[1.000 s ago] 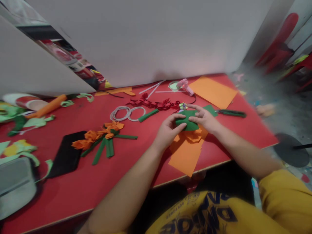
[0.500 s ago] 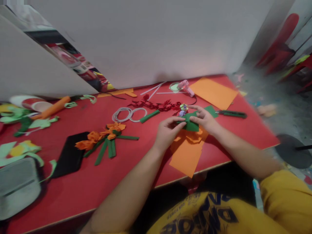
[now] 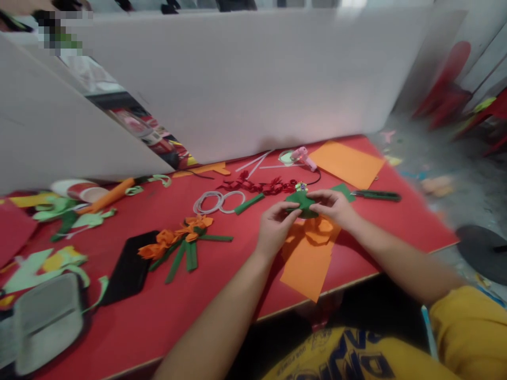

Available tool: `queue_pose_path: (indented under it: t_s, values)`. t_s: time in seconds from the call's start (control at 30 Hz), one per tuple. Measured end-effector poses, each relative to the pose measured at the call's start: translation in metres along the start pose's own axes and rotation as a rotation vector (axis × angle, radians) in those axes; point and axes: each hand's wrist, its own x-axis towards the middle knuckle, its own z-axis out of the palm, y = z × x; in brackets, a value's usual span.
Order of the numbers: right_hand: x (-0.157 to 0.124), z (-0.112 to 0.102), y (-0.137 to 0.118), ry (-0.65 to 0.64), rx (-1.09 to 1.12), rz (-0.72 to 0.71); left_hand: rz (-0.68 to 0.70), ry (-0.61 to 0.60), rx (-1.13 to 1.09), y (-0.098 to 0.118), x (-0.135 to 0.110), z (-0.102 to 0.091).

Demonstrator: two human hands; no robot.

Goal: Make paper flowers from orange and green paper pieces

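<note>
- Bending is seen in the green paper (image 3: pixel 306 203), held flatter a second ago; shaping seems under way.
- It is pinched by the left hand (image 3: pixel 274 226) and right hand (image 3: pixel 337 208), thumbs and fingers closed on it, near the orange paper (image 3: pixel 306 274).

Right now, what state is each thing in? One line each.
Left grip: closed on green paper
Right grip: closed on green paper
Green paper: held, curved
Glue gun: lying, red light lit
Knife: flat, blade seems out
Orange flowers: folded, lying bunched
Red strips: curled
White tubing: coiled
Black slab: lying flat
Back orange sheet: flat
Grey case: can't tell open or shut
</note>
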Motion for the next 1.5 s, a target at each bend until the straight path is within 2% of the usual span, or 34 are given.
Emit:
queue_pose_path:
  t_s: [0.1,0.23,0.33,0.57,0.67,0.83,1.0,1.13,1.3,1.37,1.5]
  values:
    - [-0.002,0.002,0.001,-0.052,-0.031,0.016,-0.010,0.004,-0.011,0.000,0.000,0.000]
    - [-0.005,0.004,-0.003,-0.058,-0.219,-0.068,-0.017,-0.010,-0.029,-0.003,0.002,-0.002]
    - [-0.008,0.006,-0.005,-0.062,-0.279,-0.104,-0.023,-0.027,-0.031,-0.004,0.002,-0.001]
    - [-0.012,0.010,-0.006,0.004,-0.429,-0.219,0.017,-0.037,0.002,-0.007,0.000,0.001]
    - [-0.012,0.010,-0.006,0.021,-0.445,-0.257,0.019,-0.041,0.028,-0.010,0.001,0.001]
    - [-0.010,0.010,-0.004,0.024,-0.407,-0.215,0.018,-0.087,0.017,-0.009,0.001,0.001]
    - [-0.008,0.006,-0.002,0.060,-0.396,-0.209,0.156,-0.061,0.177,-0.002,0.003,-0.006]
    - [-0.010,0.007,-0.002,0.029,-0.414,-0.229,0.262,-0.056,0.288,-0.002,0.005,-0.011]
    - [-0.014,0.009,-0.007,-0.048,-0.555,-0.257,0.430,-0.163,0.447,0.003,0.009,-0.015]
    - [-0.014,0.009,-0.009,-0.077,-0.590,-0.240,0.417,-0.202,0.481,0.005,0.011,-0.016]
    - [-0.013,0.008,-0.011,-0.120,-0.622,-0.271,0.266,-0.189,0.442,0.004,0.012,-0.018]
